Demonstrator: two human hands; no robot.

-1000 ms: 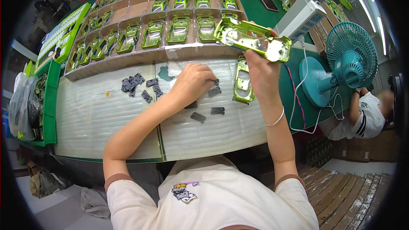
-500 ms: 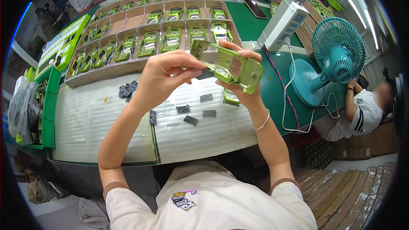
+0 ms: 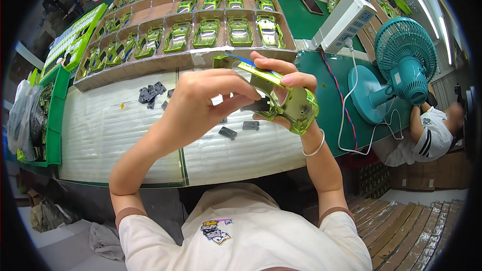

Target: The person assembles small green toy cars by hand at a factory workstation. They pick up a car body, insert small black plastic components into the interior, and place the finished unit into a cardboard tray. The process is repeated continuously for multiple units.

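My right hand (image 3: 297, 74) grips a translucent green toy car body shell (image 3: 304, 108) above the table, fingers on its far side and thumb over its edge. The shell is tilted, with its open inside partly showing and a blue and white strip along its upper edge. In my left hand (image 3: 201, 98), thumb and fingertips pinch a small dark plastic piece (image 3: 261, 104) at the shell's opening. Whether the piece is seated in the shell I cannot tell. Below the hands, flat dark grey plastic pieces (image 3: 228, 132) lie on the white foam sheet (image 3: 115, 140).
A divided cardboard tray (image 3: 165, 57) of green car shells stands behind my hands. More dark pieces (image 3: 150, 94) lie piled at left. A green crate (image 3: 56, 125) sits far left. At right are a power strip (image 3: 354, 22), a teal fan (image 3: 401, 65) and a seated person (image 3: 427, 130).
The shell has turned in my right hand, showing its blue-and-white edge. My left fingers have moved right and down to its opening, where the dark piece shows. The view has shifted slightly.
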